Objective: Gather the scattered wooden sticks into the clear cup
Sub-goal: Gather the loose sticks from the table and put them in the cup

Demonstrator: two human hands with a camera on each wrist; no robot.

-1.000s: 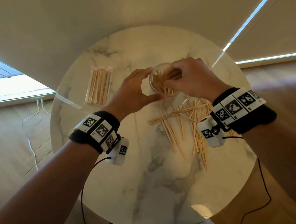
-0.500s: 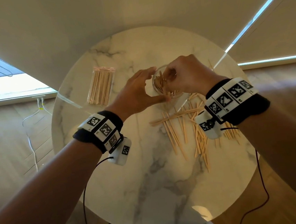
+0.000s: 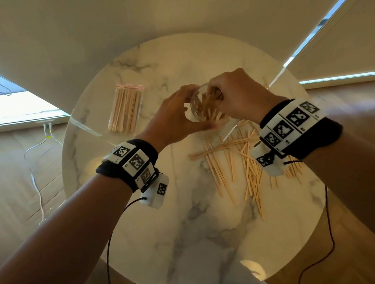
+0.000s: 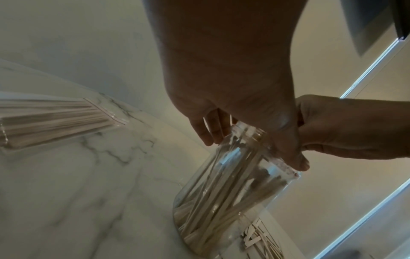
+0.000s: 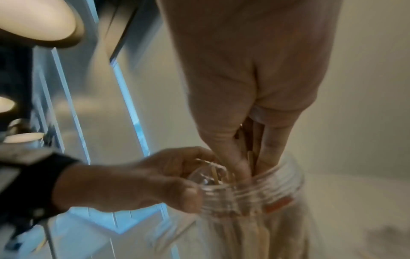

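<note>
The clear cup (image 3: 198,108) stands on the round marble table (image 3: 190,233) and holds several wooden sticks. My left hand (image 3: 175,117) grips its rim with thumb and fingers, as the left wrist view shows on the cup (image 4: 224,196). My right hand (image 3: 234,96) sits over the cup's mouth. In the right wrist view its fingers (image 5: 235,157) pinch a few sticks (image 5: 251,149) and push them down into the cup (image 5: 255,196). More loose sticks (image 3: 241,159) lie scattered on the table just in front of the cup, partly under my right wrist.
A clear plastic bag of sticks (image 3: 126,111) lies on the table left of the cup. The table edge curves close behind the cup. White cables (image 3: 35,168) run on the wooden floor at left. Walls with bright window strips stand behind.
My right hand has shifted a little left and down over the cup's mouth, pushing its sticks further in. The left hand has kept its grip on the cup.
</note>
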